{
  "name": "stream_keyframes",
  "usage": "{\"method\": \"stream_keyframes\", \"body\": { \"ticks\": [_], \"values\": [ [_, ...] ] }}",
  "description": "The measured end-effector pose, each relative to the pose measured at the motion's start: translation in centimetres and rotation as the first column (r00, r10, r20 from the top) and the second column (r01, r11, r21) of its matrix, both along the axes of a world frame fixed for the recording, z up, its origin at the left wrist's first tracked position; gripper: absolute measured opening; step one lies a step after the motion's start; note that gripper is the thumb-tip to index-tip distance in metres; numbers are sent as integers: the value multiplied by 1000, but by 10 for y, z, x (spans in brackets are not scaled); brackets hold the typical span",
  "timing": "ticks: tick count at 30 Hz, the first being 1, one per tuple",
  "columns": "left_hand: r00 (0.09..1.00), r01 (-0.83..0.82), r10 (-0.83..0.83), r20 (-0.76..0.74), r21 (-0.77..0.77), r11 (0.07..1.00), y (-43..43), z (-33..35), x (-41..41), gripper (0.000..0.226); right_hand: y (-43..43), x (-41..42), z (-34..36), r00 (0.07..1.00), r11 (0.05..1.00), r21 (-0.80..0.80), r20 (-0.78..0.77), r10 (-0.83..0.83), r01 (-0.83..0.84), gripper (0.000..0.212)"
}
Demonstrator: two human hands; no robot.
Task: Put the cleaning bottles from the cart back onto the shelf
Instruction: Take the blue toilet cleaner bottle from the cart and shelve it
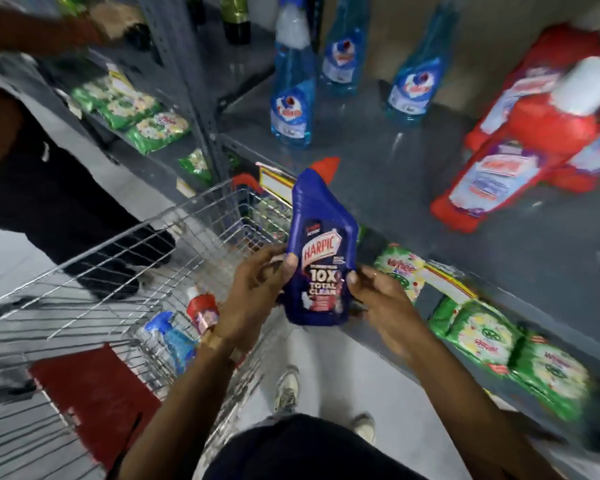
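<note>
A dark blue Harpic bottle (321, 247) with a red cap is held upright between the cart and the shelf. My left hand (257, 289) grips its lower left side and my right hand (378, 299) grips its lower right side. The wire cart (125, 258) stands at the left; inside lie a red-capped bottle (203, 311) and a blue spray bottle (168, 337). On the grey shelf (395, 188) stand three blue spray bottles (291, 98) at the back and red Harpic bottles (510, 150) at the right.
Another person (32, 168) in dark clothes stands at the left, an arm reaching to the upper shelf. Green detergent packs (499, 341) fill the lower shelf at the right, and more green packs (136, 112) lie on the left shelf unit. My feet are on the white floor below.
</note>
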State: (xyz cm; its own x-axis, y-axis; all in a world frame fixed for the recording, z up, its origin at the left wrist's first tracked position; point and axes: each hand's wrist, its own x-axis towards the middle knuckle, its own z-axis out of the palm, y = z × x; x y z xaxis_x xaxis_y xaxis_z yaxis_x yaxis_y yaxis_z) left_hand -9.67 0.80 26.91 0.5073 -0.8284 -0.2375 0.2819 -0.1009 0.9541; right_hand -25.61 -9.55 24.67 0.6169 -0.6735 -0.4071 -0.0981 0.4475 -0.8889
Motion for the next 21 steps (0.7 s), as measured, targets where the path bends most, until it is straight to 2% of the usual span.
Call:
{"method": "stream_keyframes", "body": {
  "ticks": [5, 8, 11, 15, 21],
  "values": [
    [980, 195, -194, -31, 35, 980, -17, 3, -62, 10, 3, -86, 9, 989, 992, -14, -69, -127, 126, 22],
    [965, 262, -262, -10, 47, 964, -28, 4, -95, 17, 6, -126, 13, 980, 981, -51, -57, -191, 188, 21],
    [943, 331, -331, -7, 41, 943, -39, 10, -125, 14, 8, -161, 17, 966, 961, -101, -1, -260, 258, 19],
    [921, 388, -388, 25, 27, 921, -54, 16, -158, 19, 7, -196, 20, 948, 939, -138, 87, -307, 316, 26],
    [867, 494, -485, 114, -86, 865, -104, 26, -220, 21, -21, -256, 31, 906, 852, -312, 176, -384, 421, 27]
  ]
}}
